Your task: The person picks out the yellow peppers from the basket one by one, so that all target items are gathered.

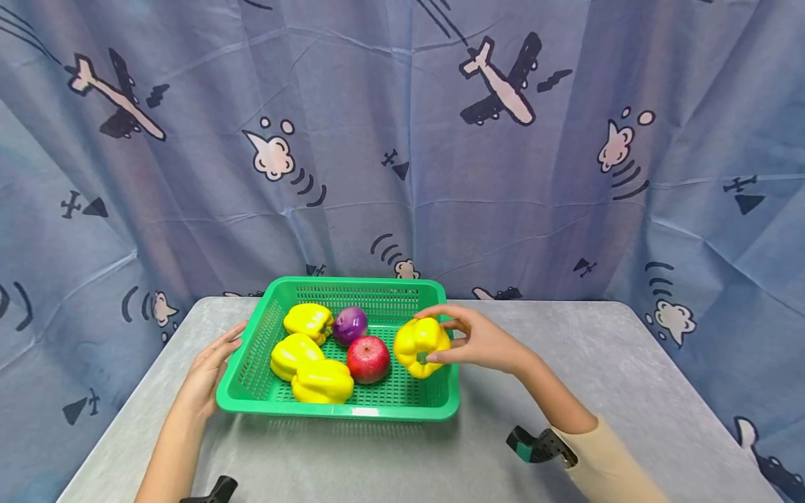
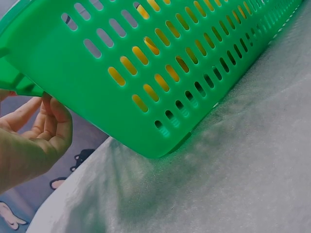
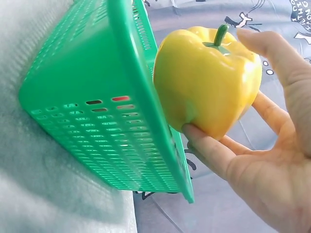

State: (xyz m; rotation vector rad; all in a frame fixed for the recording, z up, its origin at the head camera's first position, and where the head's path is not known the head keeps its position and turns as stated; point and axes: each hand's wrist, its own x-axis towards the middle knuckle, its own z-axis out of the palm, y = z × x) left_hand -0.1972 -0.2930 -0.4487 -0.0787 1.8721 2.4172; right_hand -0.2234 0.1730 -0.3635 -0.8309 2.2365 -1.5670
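Observation:
My right hand [image 1: 484, 340] holds a yellow bell pepper [image 1: 420, 344] over the right side of a green plastic basket [image 1: 339, 411]. In the right wrist view, the thumb is beside the green stem [image 3: 221, 35] and the other fingers support the pepper from below, close to the basket's rim. On the left, my left hand [image 1: 206, 374] grips the basket's outer rim with curled fingers [image 2: 59, 121]. Inside the basket lie three yellow bell peppers [image 1: 323, 381], a purple onion [image 1: 350, 325] and a red round fruit [image 1: 368, 360], likely a pomegranate.
The basket stands on a grey-white table [image 1: 534, 412]. Behind it hangs a blue curtain [image 1: 352, 91] printed with airplanes. Dark wrist-worn devices [image 1: 541, 447] show on the forearms, and the right arm has a beige sleeve [image 1: 606, 461].

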